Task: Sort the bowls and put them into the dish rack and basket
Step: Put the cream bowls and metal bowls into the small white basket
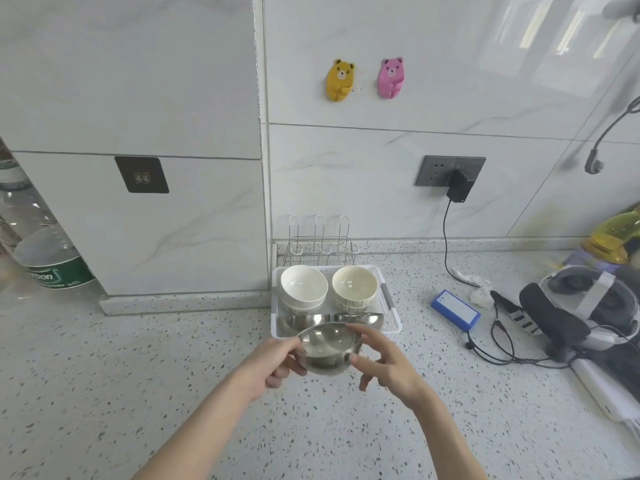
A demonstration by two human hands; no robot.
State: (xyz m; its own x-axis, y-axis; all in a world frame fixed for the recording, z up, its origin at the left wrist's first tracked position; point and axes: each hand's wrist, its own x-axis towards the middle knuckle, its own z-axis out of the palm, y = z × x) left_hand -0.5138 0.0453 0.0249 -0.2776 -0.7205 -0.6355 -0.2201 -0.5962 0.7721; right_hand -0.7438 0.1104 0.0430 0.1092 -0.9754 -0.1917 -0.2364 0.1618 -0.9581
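Steel bowl (328, 348): shiny, upright; we hold it above the counter (173, 393), just before the basket's near edge.
Left hand (273, 362): fingers grip its left rim.
Right hand (384, 363): fingertips pinch its right side.
Basket (389, 306): white, against the wall corner; two white bowls (304, 284) at back, two steel bowls (304, 321) in front.
Dish rack (320, 244): wire, behind the basket.

Steel bowl (329, 348): small, shiny, upright, held above the counter just in front of the basket's near edge

White plastic basket (393, 322): rectangular, perforated walls, sits on the speckled counter against the wall corner

White bowl stack (304, 287): upright, nested, far-left corner of the basket

Cream bowl stack (354, 287): upright, striped outer wall on the lower bowl, far-right corner of the basket

Two more steel bowls (304, 321) (360, 318): along the basket's near edge, left and right

Wire dish rack (320, 247): just behind the basket's far edge, against the wall
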